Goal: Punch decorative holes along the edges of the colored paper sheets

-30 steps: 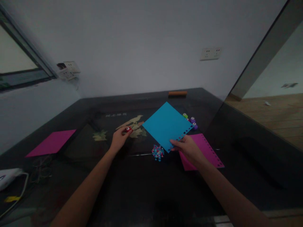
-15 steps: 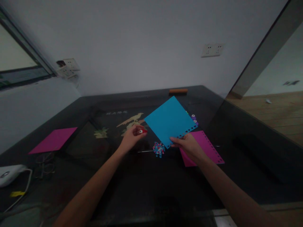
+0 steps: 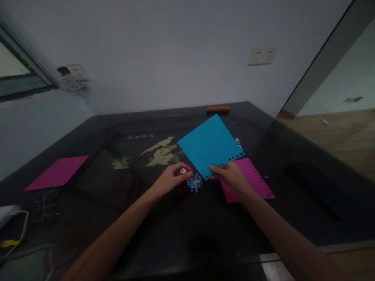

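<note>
Punch (image 3: 183, 170) in left hand (image 3: 170, 180) nears blue sheet (image 3: 209, 144) perforated edge.

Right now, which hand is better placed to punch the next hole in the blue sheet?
Left hand: it already grips the red punch beside the blue sheet, whose corner the right hand pinches.
</note>
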A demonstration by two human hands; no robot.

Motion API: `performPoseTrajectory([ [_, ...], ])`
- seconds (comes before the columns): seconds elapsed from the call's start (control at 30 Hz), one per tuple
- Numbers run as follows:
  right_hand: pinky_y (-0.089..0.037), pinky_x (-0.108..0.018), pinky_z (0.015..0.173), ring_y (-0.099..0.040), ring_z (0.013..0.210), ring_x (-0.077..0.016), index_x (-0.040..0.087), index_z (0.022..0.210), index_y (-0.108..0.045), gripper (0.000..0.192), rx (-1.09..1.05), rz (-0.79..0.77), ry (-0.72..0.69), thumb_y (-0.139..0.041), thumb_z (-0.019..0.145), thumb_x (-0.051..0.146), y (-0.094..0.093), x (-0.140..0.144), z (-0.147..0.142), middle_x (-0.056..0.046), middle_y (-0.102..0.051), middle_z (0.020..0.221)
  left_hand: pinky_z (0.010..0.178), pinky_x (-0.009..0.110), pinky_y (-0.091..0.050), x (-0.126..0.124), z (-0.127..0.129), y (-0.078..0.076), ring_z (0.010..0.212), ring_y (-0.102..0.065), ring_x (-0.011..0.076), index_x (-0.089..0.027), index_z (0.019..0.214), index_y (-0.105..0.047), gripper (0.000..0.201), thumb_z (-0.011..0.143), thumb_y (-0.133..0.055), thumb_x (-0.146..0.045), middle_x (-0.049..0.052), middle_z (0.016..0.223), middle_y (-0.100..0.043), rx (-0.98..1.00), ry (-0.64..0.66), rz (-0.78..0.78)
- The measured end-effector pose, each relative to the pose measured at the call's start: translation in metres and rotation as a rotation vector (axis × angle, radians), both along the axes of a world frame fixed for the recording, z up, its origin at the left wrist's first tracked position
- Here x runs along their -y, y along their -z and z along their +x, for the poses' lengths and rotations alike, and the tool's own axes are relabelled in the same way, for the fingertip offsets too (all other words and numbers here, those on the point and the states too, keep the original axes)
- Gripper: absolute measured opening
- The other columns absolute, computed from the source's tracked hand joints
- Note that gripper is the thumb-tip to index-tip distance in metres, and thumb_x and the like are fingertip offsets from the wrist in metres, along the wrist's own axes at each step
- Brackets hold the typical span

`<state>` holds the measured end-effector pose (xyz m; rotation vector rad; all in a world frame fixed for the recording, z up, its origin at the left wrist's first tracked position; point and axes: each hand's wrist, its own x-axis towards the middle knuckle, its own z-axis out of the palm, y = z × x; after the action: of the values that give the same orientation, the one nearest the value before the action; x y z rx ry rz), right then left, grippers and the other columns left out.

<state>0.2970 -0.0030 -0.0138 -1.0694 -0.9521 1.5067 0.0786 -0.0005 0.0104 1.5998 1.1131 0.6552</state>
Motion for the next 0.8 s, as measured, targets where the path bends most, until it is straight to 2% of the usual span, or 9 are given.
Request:
performPoseTrajectory([
  [0.07, -0.054, -0.027, 0.057, -0.066, 0.066, -0.0161, 0.015, 0.089, -0.067, 0.037, 0.006, 0.003, -0.006, -0.079, 0.058, 0.03, -0.001, 0.001, -0.001, -0.006, -0.071, 0.082, 0.049, 0.022, -0.027, 0.003, 0.004, 0.0, 0.051, -0.04, 0.0088, -0.017, 0.096, -0.062, 0.034, 0.079, -0.058, -0.046, -0.005, 0.057, -0.048, 0.043, 0.022, -0.051],
  [0.17, -0.054, -0.028, 0.057, -0.066, 0.066, -0.0163, 0.016, 0.092, -0.066, 0.04, 0.013, 0.012, 0.012, -0.079, 0.057, 0.03, -0.002, 0.002, -0.002, -0.006, -0.071, 0.083, 0.052, 0.022, -0.029, 0.006, 0.007, 0.002, 0.056, -0.043, 0.0091, -0.016, 0.103, -0.063, 0.037, 0.079, -0.06, -0.044, -0.003, 0.063, -0.052, 0.153, 0.029, -0.137],
  [0.3, -0.053, -0.028, 0.055, -0.065, 0.063, -0.0164, 0.015, 0.082, -0.067, 0.035, 0.001, -0.011, 0.045, -0.081, 0.053, 0.03, -0.004, 0.003, -0.003, -0.005, -0.071, 0.078, 0.067, 0.025, -0.041, 0.008, 0.008, 0.004, 0.071, -0.055, 0.0122, -0.015, 0.105, -0.063, 0.039, 0.08, -0.061, -0.045, 0.005, 0.088, -0.064, 0.394, 0.025, -0.313],
  [0.4, -0.053, -0.026, 0.053, -0.064, 0.06, -0.0157, 0.015, 0.077, -0.067, 0.033, -0.025, -0.021, 0.064, -0.082, 0.052, 0.03, -0.006, 0.003, -0.003, -0.004, -0.071, 0.073, 0.084, 0.031, -0.044, 0.01, 0.008, 0.003, 0.086, -0.06, 0.0161, -0.014, 0.107, -0.061, 0.039, 0.078, -0.065, -0.04, 0.01, 0.105, -0.064, 0.489, 0.031, -0.421],
  [0.53, -0.053, -0.026, 0.054, -0.064, 0.058, -0.0156, 0.014, 0.075, -0.067, 0.032, -0.016, -0.02, 0.064, -0.082, 0.052, 0.031, -0.008, 0.003, -0.004, -0.005, -0.071, 0.071, 0.089, 0.035, -0.045, 0.012, 0.009, 0.001, 0.088, -0.063, 0.0175, -0.014, 0.102, -0.06, 0.035, 0.075, -0.069, -0.036, 0.01, 0.103, -0.064, 0.466, 0.012, -0.403],
  [0.8, -0.053, -0.028, 0.059, -0.065, 0.061, -0.0163, 0.014, 0.078, -0.068, 0.032, 0.047, 0.082, 0.059, -0.078, 0.06, 0.038, -0.001, 0.004, -0.008, -0.007, -0.071, 0.075, 0.075, 0.029, -0.048, 0.014, 0.013, 0.002, 0.078, -0.063, 0.0149, -0.017, 0.1, -0.063, 0.033, 0.074, -0.069, -0.036, 0.004, 0.09, -0.068, 0.258, -0.018, -0.243],
])
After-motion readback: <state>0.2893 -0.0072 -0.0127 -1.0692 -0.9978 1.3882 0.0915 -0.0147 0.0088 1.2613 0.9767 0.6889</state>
